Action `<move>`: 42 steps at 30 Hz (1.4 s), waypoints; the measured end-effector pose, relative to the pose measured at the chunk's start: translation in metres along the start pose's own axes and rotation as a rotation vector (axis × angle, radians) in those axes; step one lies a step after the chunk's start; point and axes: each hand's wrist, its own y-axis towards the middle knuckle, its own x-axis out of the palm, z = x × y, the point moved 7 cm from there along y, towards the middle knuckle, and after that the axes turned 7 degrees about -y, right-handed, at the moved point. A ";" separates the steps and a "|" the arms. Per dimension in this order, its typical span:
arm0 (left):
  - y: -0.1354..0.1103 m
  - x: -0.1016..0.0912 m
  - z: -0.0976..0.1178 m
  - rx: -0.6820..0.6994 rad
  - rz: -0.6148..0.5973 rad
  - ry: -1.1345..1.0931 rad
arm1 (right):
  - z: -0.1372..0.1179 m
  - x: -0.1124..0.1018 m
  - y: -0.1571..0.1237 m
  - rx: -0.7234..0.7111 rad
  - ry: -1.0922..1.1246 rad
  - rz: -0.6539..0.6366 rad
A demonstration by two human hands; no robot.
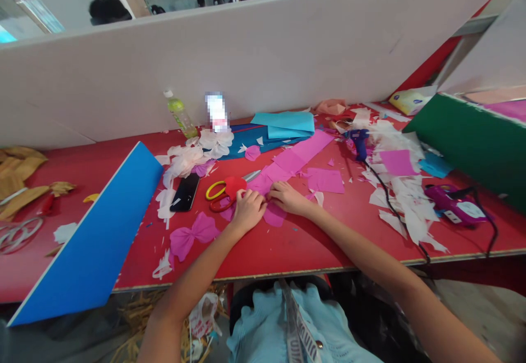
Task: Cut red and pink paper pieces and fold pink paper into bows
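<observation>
Thin pink paper [274, 216] lies under and between my two grips, light and soft.
It should weigh almost nothing and crease or tear easily, so I'd hold it lightly by its edges. My left grip [250, 208] and right grip [287, 196] curl palm-down, fingertips touching it; whether they pinch it shut, I cannot tell. My forearms slant inward over the bench [312, 250], scissors [251, 176] just beyond my left grip.

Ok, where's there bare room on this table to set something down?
Red tabletop shows mostly bare near the front edge between your forearms, and between your right forearm, the loose magenta rectangle and the white scraps. It's crowded where your left hand and right hand touch the magenta strips beside the scissors, and around the black smartphone.
</observation>
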 end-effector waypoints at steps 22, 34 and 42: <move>0.002 0.001 0.004 0.018 -0.016 0.030 | -0.005 0.002 0.002 -0.005 -0.015 0.013; 0.002 0.001 0.002 0.011 -0.021 0.009 | -0.001 -0.006 0.000 -0.016 -0.061 0.005; 0.002 0.001 0.002 0.012 -0.023 0.009 | 0.000 -0.007 0.000 -0.023 -0.093 -0.007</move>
